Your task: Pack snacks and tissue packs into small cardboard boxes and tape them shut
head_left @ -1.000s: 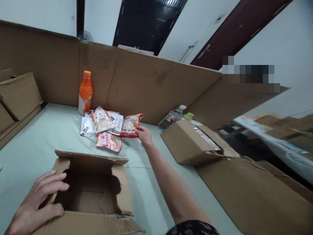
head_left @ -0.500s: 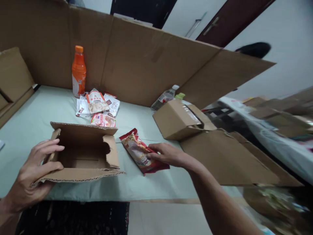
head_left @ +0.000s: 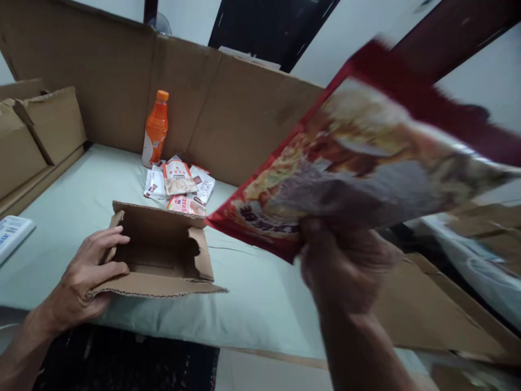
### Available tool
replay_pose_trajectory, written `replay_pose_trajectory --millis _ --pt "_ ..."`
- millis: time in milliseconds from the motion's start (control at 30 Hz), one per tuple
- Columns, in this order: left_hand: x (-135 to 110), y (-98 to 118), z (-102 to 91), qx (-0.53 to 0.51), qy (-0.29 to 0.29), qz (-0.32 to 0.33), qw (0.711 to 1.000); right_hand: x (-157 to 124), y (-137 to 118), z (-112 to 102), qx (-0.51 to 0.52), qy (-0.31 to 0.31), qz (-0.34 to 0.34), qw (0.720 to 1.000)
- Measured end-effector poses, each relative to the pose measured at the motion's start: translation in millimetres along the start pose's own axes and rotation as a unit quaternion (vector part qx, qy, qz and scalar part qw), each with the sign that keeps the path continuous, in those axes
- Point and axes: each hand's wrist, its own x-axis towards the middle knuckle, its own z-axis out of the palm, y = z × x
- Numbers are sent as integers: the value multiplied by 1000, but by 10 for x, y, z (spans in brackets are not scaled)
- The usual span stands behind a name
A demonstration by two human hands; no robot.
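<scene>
My left hand [head_left: 87,271] grips the left side of a small cardboard box [head_left: 158,284], thumb on the front flap and fingers over the side flap. The box stands on the pale green cloth with its flaps open and nothing visible inside. High on the right, close to the camera, my right hand [head_left: 345,266] holds a red snack bag [head_left: 325,163] by its lower edge. The bag is tilted and smeared by motion, with printed food pictures and lettering. It hides much of the view behind it.
An orange drink bottle [head_left: 156,130] stands against the tall cardboard wall [head_left: 252,98]. In front of it lie several small food packets [head_left: 179,179]. More cardboard boxes [head_left: 52,125] are at the left, beside a white device [head_left: 14,234]. A large cardboard flap [head_left: 427,309] lies at the right.
My right hand has lifted the red snack bag off the cloth, up and to the right toward the camera. My left hand stays on the box. The view has shifted left.
</scene>
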Motion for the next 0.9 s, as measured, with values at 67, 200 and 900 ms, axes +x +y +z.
replay_pose_trajectory --millis 67,200,900 --pt "-11 -15 24 -4 16 -3 1000 -40 -246 350 42 14 -65 997" --pt "-55 -45 70 -3 58 -5 998 -76 -540 852 42 -195 -178 964" --pt "308 158 -303 75 -194 48 977 33 -806 1067 -210 -723 -231 617"
